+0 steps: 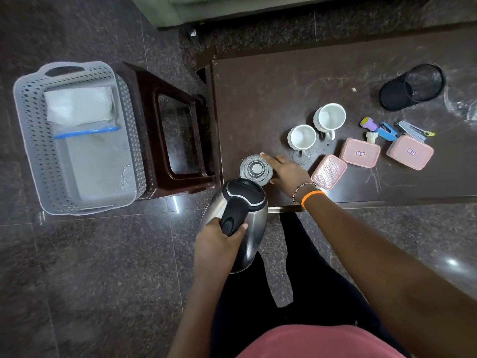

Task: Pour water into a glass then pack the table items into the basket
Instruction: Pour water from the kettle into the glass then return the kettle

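Right hand [286, 171] steadies glass [256, 170]; two mugs [302, 137] just beyond.

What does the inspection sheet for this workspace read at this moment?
Surface: dark table, scuffed.
Job's things: kettle tilted toward glass; basket on floor holding a white packet.
Clutter: two white mugs, three pink boxes, black mesh cup, stapler and small stationery.
Grips: left hand holds kettle handle; right hand steadies the glass.
Cables: nothing seen.
Surroundings: brown stool, granite floor.
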